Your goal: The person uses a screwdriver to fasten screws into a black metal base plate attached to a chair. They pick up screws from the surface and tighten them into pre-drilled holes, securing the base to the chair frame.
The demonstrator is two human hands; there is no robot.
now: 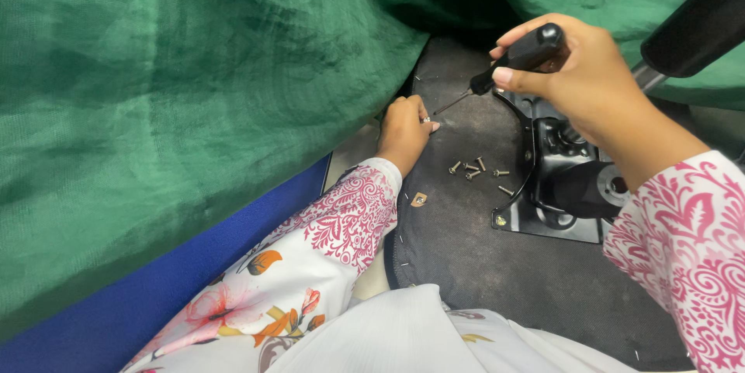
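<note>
Head view: right hand (578, 78), upper right of frame, fist wrapped round the black handle of a screwdriver (508, 62). Long axis runs diagonally; tip points down-left toward the left hand (403, 131). Left hand at centre, fingers curled, pinching a small screw (426, 119) against the dark chair-seat underside (466, 249). Loose screws (473, 169) lie just right of it, beside the black metal bracket (543, 187). Green cloth (194, 93) fills upper left.

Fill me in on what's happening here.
A person's right hand holds a black-handled screwdriver, tip pointing towards the left hand. That hand rests at the edge of a dark board, fingers pinching something small and shiny. Loose screws lie on the board beside a black metal bracket. Green cloth drapes over the left side.
</note>
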